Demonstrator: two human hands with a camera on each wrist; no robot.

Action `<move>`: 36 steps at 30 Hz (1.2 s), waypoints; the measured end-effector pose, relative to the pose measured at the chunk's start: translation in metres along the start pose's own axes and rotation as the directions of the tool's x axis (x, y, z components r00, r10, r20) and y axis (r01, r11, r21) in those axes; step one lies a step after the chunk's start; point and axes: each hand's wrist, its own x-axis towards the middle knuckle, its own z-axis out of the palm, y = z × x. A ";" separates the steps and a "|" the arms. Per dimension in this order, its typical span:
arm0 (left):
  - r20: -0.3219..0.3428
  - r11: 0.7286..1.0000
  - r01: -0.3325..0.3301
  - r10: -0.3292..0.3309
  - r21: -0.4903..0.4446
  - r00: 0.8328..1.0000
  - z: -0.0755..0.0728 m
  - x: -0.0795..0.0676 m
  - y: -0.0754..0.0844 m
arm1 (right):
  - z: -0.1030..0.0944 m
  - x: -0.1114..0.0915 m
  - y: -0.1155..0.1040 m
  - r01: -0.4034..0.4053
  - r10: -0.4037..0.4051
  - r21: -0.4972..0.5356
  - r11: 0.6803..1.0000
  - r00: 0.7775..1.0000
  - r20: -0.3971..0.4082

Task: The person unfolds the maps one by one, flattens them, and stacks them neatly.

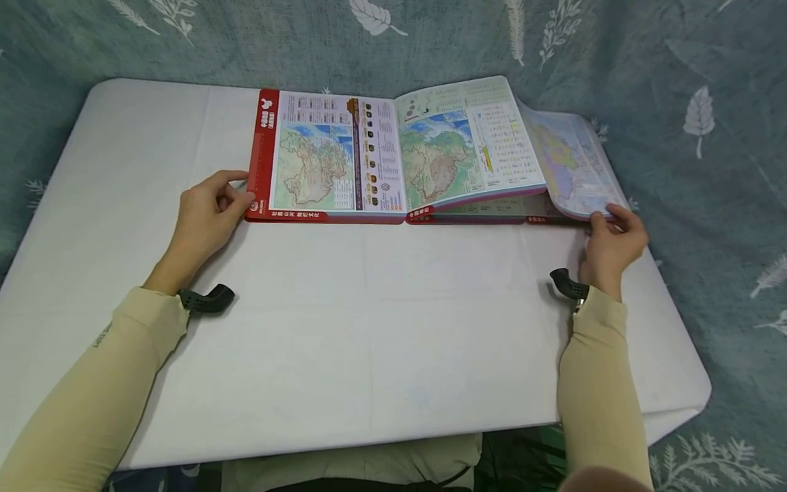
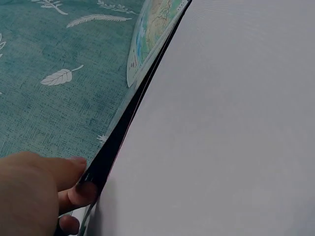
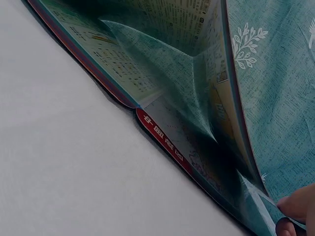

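Observation:
A folding map [image 1: 313,171] with a red left border lies spread along the far side of the table. My left hand [image 1: 205,215] pinches its lower left corner; in the left wrist view the thumb and fingers [image 2: 71,169] are at its dark edge. The middle map panel [image 1: 451,140] tilts up at its right side, over another layer. At the right end, my right hand [image 1: 615,242] pinches the lower corner of a glossy, bluish map panel [image 1: 568,157]. Between the lifted layers, the right wrist view shows a gap and a red label strip [image 3: 160,132].
A white-covered table [image 1: 381,328] extends from the map toward my lap. Green leaf-patterned cloth [image 1: 295,41] hangs behind it and down the right side. Each wrist wears a black curved device, the left one [image 1: 209,299] resting close over the table.

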 end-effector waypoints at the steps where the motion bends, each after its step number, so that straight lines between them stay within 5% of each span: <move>1: 0.001 1.000 0.004 -0.004 -0.002 1.000 0.000 0.000 0.001 | 0.000 0.001 0.000 -0.007 0.007 0.000 1.000 1.000 0.000; 11: -0.015 0.999 0.054 -0.054 -0.007 0.998 0.001 -0.001 0.004 | -0.002 0.011 -0.002 -0.070 0.069 -0.011 0.998 0.997 -0.038; 24: -0.012 0.998 0.061 -0.061 -0.004 0.998 0.004 -0.001 0.005 | -0.004 0.027 0.000 -0.047 0.046 -0.015 0.999 0.997 -0.062; 36: -0.015 0.998 0.069 -0.069 -0.005 0.998 0.004 -0.001 0.005 | 0.001 0.031 0.007 -0.018 0.015 -0.127 0.992 1.000 -0.021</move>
